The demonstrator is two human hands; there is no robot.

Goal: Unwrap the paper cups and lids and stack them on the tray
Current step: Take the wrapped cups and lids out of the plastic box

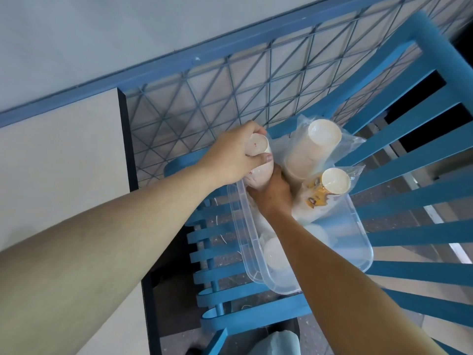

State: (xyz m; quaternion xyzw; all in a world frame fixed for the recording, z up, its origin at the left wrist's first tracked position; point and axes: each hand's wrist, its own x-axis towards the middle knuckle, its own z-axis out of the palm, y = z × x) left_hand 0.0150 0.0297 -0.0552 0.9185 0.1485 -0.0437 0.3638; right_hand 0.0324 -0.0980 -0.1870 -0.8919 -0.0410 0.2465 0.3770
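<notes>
A clear plastic tray [358, 242] sits on a blue slatted bench. My left hand [230, 157] grips the top of a stack of clear plastic cups [258, 175] with red markings at the tray's far left corner. My right hand [273, 193] holds the same stack lower down, fingers hidden behind it. Two stacks of paper cups stand upside down in clear plastic wrap: a plain white stack [309, 152] at the back and a yellow-printed stack [325, 193] to its right. White lids [273, 252] lie on the tray floor, partly hidden by my right forearm.
The blue bench slats [419, 193] fan out to the right, with a blue wire-mesh backrest [217, 98] behind the tray. A pale wall panel [64, 162] fills the left. A grey bundle [281, 342] shows at the bottom edge.
</notes>
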